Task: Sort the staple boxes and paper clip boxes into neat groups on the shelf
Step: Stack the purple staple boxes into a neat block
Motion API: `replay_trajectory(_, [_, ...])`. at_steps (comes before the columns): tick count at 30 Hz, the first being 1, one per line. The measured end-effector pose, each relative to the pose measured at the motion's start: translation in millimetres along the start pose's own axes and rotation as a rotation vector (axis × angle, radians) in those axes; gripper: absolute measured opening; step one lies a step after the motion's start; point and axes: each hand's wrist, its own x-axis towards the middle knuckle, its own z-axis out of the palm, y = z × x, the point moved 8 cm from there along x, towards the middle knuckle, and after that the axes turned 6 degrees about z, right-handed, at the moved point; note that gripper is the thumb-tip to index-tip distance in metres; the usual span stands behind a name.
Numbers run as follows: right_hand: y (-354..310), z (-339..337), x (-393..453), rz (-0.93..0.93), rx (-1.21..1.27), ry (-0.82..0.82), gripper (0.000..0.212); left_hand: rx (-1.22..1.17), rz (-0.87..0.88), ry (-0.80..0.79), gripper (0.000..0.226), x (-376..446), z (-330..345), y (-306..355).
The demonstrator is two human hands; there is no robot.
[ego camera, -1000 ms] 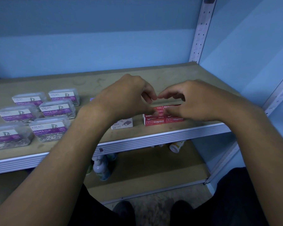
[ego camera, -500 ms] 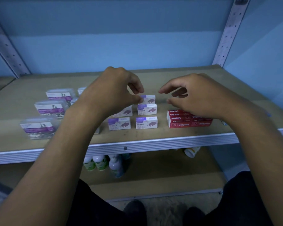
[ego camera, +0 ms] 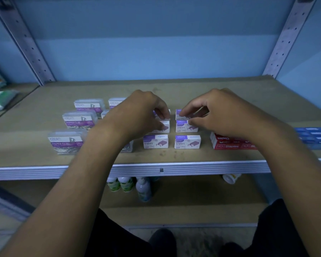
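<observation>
Two hands (ego camera: 143, 112) (ego camera: 217, 112) hide rear staple boxes (ego camera: 186, 126).

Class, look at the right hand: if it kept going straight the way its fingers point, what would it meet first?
Probably the rear right purple-and-white staples box; the right hand points leftward, fingertips apparently already there.

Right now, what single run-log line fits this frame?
phase: aligning white staple boxes | left hand: on left column | right hand: fingertips on back-right box | paper clip boxes: grouped left | red staple boxes: right
</observation>
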Motion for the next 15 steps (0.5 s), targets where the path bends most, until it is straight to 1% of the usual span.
replay_trajectory(8, [1, 12, 9, 0.028, -0.031, -0.034, 0.026, -0.004, -0.021, 0.0, 0.025, 3, 6, -8])
replay_trajectory(15, [-2, 7, 7, 0.035, -0.039, 0.008, 0.023, -0.029, -0.015, 0.019, 0.026, -1, 1, -7])
